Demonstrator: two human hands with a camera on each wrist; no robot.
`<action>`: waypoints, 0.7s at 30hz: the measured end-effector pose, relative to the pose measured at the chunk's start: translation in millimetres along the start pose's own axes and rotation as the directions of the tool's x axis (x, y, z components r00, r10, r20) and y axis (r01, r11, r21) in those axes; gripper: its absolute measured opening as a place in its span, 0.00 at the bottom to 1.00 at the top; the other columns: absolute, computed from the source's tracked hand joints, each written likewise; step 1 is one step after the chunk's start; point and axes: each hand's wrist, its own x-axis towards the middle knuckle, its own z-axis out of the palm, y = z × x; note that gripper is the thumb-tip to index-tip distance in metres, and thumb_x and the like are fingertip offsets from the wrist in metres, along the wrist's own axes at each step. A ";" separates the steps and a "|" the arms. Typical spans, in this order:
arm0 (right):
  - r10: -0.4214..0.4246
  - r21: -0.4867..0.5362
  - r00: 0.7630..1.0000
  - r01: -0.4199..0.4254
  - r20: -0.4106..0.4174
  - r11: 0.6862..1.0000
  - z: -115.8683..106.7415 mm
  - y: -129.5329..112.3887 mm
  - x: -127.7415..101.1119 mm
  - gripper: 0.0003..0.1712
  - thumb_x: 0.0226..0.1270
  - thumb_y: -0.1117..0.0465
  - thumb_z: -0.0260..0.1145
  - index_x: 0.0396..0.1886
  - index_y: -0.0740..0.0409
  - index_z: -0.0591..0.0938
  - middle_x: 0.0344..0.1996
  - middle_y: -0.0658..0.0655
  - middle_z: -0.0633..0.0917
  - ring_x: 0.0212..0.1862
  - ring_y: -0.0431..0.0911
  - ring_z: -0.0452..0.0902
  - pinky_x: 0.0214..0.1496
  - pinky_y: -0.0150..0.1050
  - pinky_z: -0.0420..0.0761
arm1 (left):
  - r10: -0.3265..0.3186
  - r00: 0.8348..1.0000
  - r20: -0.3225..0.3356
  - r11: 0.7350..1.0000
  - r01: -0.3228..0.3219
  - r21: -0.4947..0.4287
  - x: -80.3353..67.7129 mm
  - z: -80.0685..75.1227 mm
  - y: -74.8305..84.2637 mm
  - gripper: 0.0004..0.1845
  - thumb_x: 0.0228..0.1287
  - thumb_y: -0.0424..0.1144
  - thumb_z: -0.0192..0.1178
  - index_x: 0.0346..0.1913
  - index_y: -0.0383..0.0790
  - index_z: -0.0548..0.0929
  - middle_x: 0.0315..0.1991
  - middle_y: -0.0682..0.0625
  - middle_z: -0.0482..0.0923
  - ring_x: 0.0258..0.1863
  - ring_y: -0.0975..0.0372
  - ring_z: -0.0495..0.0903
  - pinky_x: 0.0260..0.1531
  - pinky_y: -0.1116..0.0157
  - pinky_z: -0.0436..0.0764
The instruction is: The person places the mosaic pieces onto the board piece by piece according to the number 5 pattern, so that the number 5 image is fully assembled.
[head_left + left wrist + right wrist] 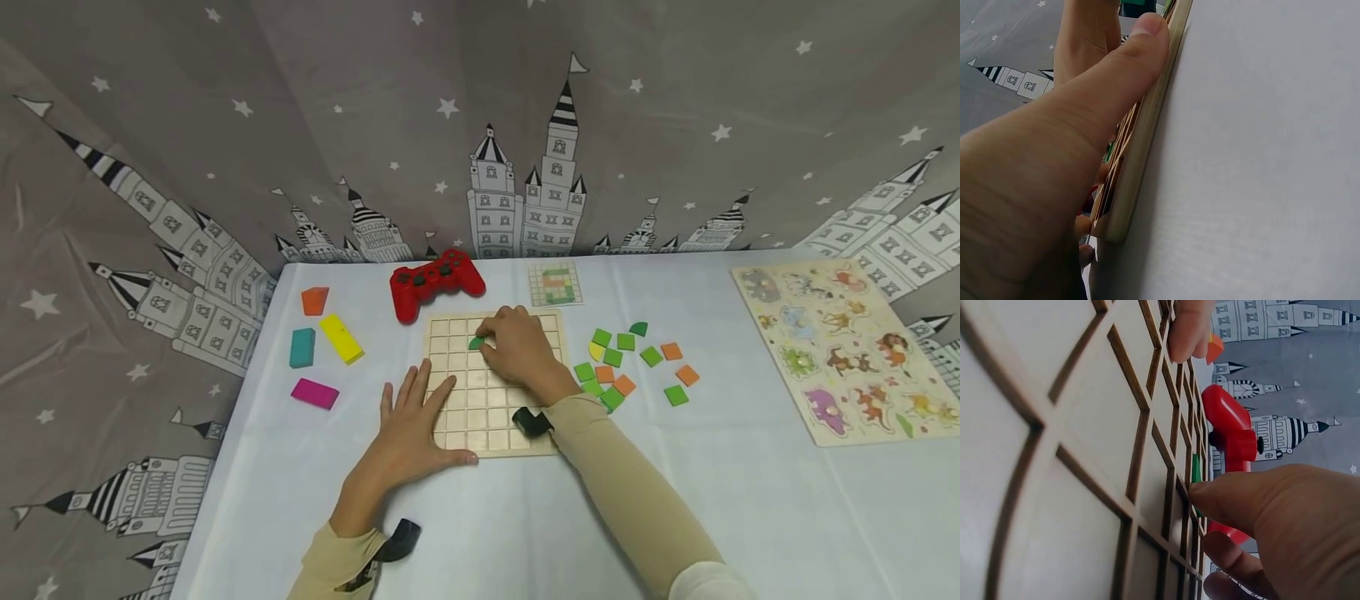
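Observation:
A wooden grid board point(476, 421) with square cells lies in the middle of the white table. My right hand point(517, 343) is over its upper part and pinches a small green tile point(476, 342) with a curved edge. In the right wrist view the thumb presses on the green tile point(1195, 469), low at the grid's ridges. At the board's lower left, my left hand point(408, 437) rests with spread fingers, some overlapping the left cells. Its thumb point(1141, 47) lies along the board's near edge in the left wrist view.
Several loose green and orange tiles point(612, 398) lie right of the board. Behind it are a red game controller point(437, 283) and a pattern card point(555, 284). Coloured blocks point(342, 338) are at left, an animal puzzle board point(847, 350) at far right. A castle-print curtain point(450, 167) hangs behind.

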 end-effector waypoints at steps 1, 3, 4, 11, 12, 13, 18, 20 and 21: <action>-0.001 -0.002 1.000 0.001 -0.001 1.000 -0.3 0.0 0.0 0.14 0.73 0.51 0.66 0.53 0.45 0.88 0.55 0.54 0.84 0.55 0.53 0.75 0.61 0.52 0.76 | -0.002 1.000 0.000 1.000 0.002 0.001 -0.3 -0.3 0.2 0.66 0.40 0.74 0.73 0.81 0.50 0.58 0.84 0.40 0.36 0.83 0.42 0.36 0.75 0.31 0.35; -0.003 -0.005 1.000 0.003 -0.005 1.000 -0.5 0.2 0.0 0.13 0.73 0.51 0.66 0.53 0.44 0.88 0.54 0.53 0.84 0.55 0.53 0.75 0.61 0.52 0.76 | -0.004 1.000 0.000 1.000 0.004 0.001 -0.8 -0.9 0.5 0.65 0.40 0.73 0.73 0.81 0.50 0.58 0.85 0.40 0.36 0.83 0.42 0.36 0.75 0.31 0.35; -0.002 -0.003 1.000 0.002 -0.007 1.000 -0.5 0.4 -0.1 0.13 0.72 0.51 0.66 0.53 0.44 0.88 0.54 0.53 0.84 0.55 0.53 0.75 0.61 0.52 0.77 | -0.005 1.000 0.001 1.000 0.005 -0.001 -1.0 -1.2 0.8 0.65 0.40 0.73 0.74 0.81 0.50 0.58 0.85 0.40 0.36 0.83 0.42 0.36 0.75 0.31 0.34; 0.026 0.009 1.000 -0.026 -0.014 1.000 -2.7 3.3 -2.4 0.14 0.72 0.51 0.66 0.54 0.44 0.88 0.55 0.54 0.84 0.55 0.53 0.75 0.61 0.53 0.76 | -0.006 1.000 0.024 1.000 0.006 0.001 1.4 -3.8 3.2 0.65 0.41 0.72 0.73 0.81 0.51 0.57 0.85 0.40 0.36 0.83 0.43 0.35 0.76 0.31 0.34; 0.027 0.008 1.000 -0.027 -0.012 1.000 -3.3 4.3 -3.0 0.14 0.72 0.51 0.66 0.54 0.44 0.88 0.55 0.54 0.84 0.55 0.53 0.75 0.61 0.53 0.76 | -0.008 1.000 0.026 1.000 0.008 -0.001 1.7 -3.9 3.3 0.65 0.41 0.72 0.74 0.81 0.50 0.57 0.85 0.40 0.35 0.83 0.43 0.35 0.76 0.31 0.34; 0.024 0.011 1.000 -0.024 -0.013 1.000 -3.4 6.4 -3.7 0.15 0.72 0.51 0.66 0.55 0.43 0.87 0.56 0.54 0.83 0.55 0.53 0.75 0.60 0.53 0.76 | -0.009 1.000 0.027 1.000 0.009 -0.001 1.9 -3.7 3.2 0.65 0.41 0.72 0.73 0.81 0.50 0.57 0.85 0.40 0.35 0.83 0.43 0.35 0.76 0.31 0.34; 0.053 0.094 0.998 -0.049 -0.044 0.994 -17.8 34.8 -20.9 0.17 0.73 0.54 0.64 0.58 0.47 0.86 0.57 0.57 0.82 0.59 0.56 0.74 0.63 0.57 0.73 | -0.010 1.000 0.027 1.000 0.010 -0.013 1.5 -2.1 2.0 0.65 0.41 0.73 0.73 0.81 0.50 0.57 0.85 0.40 0.35 0.83 0.43 0.35 0.76 0.32 0.33; 0.089 0.138 0.994 -0.079 -0.065 0.987 -27.0 52.9 -33.2 0.18 0.73 0.54 0.64 0.58 0.50 0.86 0.58 0.60 0.81 0.60 0.59 0.73 0.65 0.59 0.71 | -0.010 1.000 0.025 1.000 0.010 -0.013 0.6 -1.6 0.8 0.65 0.41 0.73 0.73 0.82 0.50 0.57 0.85 0.41 0.34 0.83 0.43 0.34 0.75 0.31 0.32; 0.108 0.150 0.991 -0.096 -0.073 0.984 -31.3 61.8 -39.4 0.18 0.73 0.54 0.64 0.59 0.52 0.85 0.58 0.61 0.81 0.60 0.59 0.72 0.65 0.60 0.71 | -0.010 1.000 0.021 1.000 0.010 -0.011 0.2 -1.5 -0.1 0.65 0.41 0.73 0.73 0.82 0.50 0.57 0.85 0.41 0.34 0.83 0.43 0.34 0.75 0.31 0.32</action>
